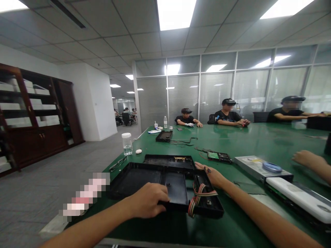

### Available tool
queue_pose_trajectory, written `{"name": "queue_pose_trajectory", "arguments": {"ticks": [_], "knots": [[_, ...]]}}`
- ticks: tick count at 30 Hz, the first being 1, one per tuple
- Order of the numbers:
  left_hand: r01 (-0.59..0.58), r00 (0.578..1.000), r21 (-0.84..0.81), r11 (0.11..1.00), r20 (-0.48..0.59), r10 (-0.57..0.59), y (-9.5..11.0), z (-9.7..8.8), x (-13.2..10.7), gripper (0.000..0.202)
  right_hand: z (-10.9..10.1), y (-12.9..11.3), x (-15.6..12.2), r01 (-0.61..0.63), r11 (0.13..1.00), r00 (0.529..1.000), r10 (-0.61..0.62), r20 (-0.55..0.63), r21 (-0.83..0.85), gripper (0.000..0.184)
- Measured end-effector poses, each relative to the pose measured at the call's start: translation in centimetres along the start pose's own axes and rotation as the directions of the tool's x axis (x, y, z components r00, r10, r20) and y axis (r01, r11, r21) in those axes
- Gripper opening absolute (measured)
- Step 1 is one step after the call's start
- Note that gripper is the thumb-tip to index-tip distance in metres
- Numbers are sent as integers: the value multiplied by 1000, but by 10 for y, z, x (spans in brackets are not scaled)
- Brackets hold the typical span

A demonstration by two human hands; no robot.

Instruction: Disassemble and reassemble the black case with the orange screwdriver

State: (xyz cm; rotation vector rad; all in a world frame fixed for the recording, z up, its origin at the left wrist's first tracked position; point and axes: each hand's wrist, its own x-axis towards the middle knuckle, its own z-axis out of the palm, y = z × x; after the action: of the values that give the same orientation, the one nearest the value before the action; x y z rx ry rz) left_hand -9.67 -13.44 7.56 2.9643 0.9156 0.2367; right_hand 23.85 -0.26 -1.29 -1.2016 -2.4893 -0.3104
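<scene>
Table (258,144): case (144,174) opened, cables (203,193) draped

The near end of the table is occupied by the case, which is set between the two hands, directly before the camera. Progress: opening is judged done, since the inside is exposed and no cover is seen fitted. Work around the cables is judged unfinished: they are bunched at the right end and looped over the near wall, and how their ends are joined cannot be made out. Whether parts are being fitted or removed cannot be told.

Orientation: the hollow side is turned upward. The long axis is laid left to right, with the right end slightly nearer the camera; the cabled end is pointed right. Whether the base is flat or a little raised cannot be judged.

A grey box (245,163) is placed to the right, apart from the case. Just behind the case, a black tray (160,161) is set roughly parallel.

The near wall is grasped by the left hand (150,199). The far right corner is reached by the right hand (213,177), partly hidden; whether it is gripping or merely touching cannot be told. A brass-coloured strip (179,158) is seen at the tray.
</scene>
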Motion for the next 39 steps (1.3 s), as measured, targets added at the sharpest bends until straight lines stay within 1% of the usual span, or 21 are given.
{"name": "queue_pose_trajectory", "arguments": {"ticks": [2,3,5,6,8,10,11,13,14,16,18,22,25,27,28,29,31,33,34,36,39], "knots": [[22,1000,4,1000,19,-22,4,11,-5,5,8,23,-8,-48,989,998,43,-38,-142,43],[34,999,10,999,30,-35,5,15,-6,6,13,35,-13,-127,969,991,116,-63,-211,39],[56,997,33,998,56,-58,3,22,-7,9,19,53,-20,-326,906,945,308,-108,-269,27],[64,995,50,997,72,-67,0,24,-5,10,20,59,-22,-414,875,910,399,-111,-250,22],[80,990,83,993,109,-89,-8,25,0,12,19,62,-23,-543,827,839,538,-75,-145,29],[99,976,70,993,188,-111,-22,23,11,17,16,53,-18,-614,789,789,613,-24,-20,42],[113,965,44,993,233,-120,-30,21,19,22,14,46,-14,-628,777,778,629,-3,30,47],[141,950,-33,989,286,-126,-49,16,39,35,11,27,-6,-615,783,788,616,23,98,52],[157,962,-44,987,231,-143,-60,15,50,39,11,16,-2,-591,798,805,592,34,120,53],[166,985,-3,986,44,-165,-83,18,72,38,12,-2,4,-535,833,844,534,45,141,50],[174,983,85,981,-76,-168,-104,27,89,43,15,-14,7,-485,863,874,485,36,145,44],[204,978,232,951,-3,-209,-129,51,104,24,17,-21,5,-422,889,906,422,39,180,39],[193,975,297,935,49,-217,-129,55,103,17,15,-24,2,-369,903,927,374,22,218,36],[189,971,325,927,77,-225,-124,52,99,23,15,-27,2,-346,908,935,353,11,239,32],[177,976,336,925,61,-209,-120,50,98,29,15,-28,3,-335,908,939,344,11,252,30],[146,986,346,927,29,-166,-116,48,96,35,15,-30,3,-326,907,942,335,13,266,28],[21,999,366,930,-43,-5,-109,46,95,41,14,-32,5,-311,905,947,320,17,290,24],[-124,986,395,910,-55,159,-104,49,97,27,14,-33,6,-307,903,949,314,26,300,22],[-172,977,410,895,-42,207,-103,52,98,16,14,-33,6,-309,902,949,314,34,302,22],[-210,968,445,871,-32,249,-101,60,100,6,13,-32,6,-313,899,948,315,46,306,22],[-225,952,486,845,-74,296,-100,68,101,11,13,-31,7,-322,891,945,323,51,320,26]]}}
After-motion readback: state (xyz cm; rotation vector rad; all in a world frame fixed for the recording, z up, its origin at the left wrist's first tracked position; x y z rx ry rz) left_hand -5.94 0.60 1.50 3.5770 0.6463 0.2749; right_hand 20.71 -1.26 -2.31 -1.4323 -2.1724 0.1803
